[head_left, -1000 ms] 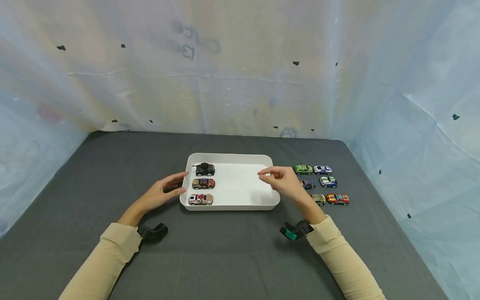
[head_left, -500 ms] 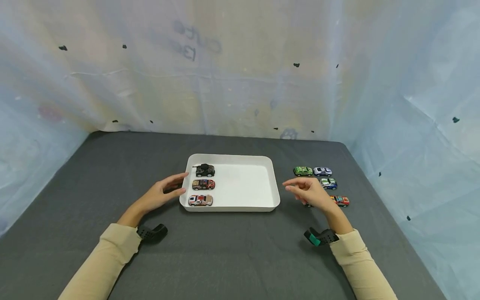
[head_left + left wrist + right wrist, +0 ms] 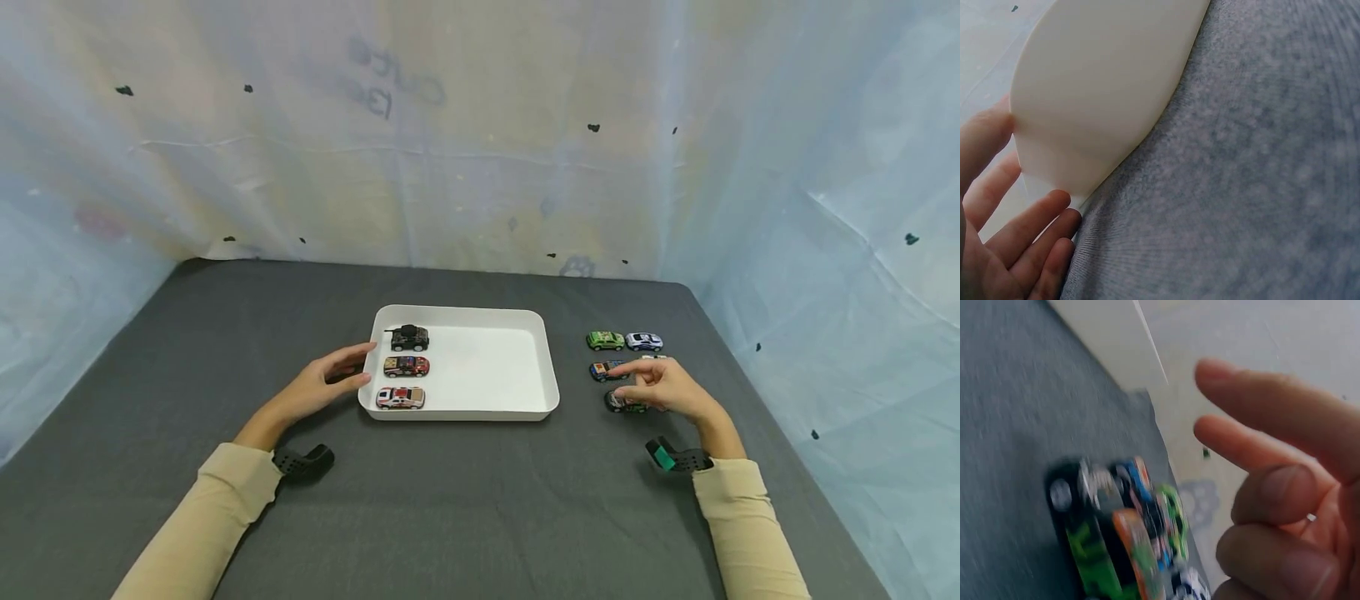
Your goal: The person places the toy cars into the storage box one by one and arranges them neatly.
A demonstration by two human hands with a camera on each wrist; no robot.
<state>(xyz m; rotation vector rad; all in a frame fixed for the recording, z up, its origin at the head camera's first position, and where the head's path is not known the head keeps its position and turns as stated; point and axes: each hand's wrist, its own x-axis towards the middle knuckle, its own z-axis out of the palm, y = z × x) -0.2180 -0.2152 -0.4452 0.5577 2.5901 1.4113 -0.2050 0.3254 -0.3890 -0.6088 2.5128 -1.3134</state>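
1. The left end of the white tray (image 3: 487, 367) was touched by the left hand (image 3: 322, 389), with its fingers spread and none wrapped round the wall; a light touch there was judged enough for steadying.
2. The right hand (image 3: 667, 390) was held above the table (image 3: 420, 500), thumb and forefinger apart, some other fingers bent; nothing was seen to be gripped.
3. The black-and-green car (image 3: 621, 403) was partly covered by the right hand, outside the tray. It would be best pinched low across both sides and lifted straight up, so that its wheels were not made to roll.
4. The blue-and-orange car (image 3: 603, 372) was placed just behind it and could be knocked by a low knuckle.
5. Farther back, a green car (image 3: 604, 340) and a silver car (image 3: 644, 341) were set side by side.
6. Inside the tray, a black car (image 3: 408, 337), a dark red car (image 3: 406, 366) and a white car (image 3: 400, 397) were lined up near the left end, apart from one another.
7. The raised rim would have to be cleared by anything carried across.
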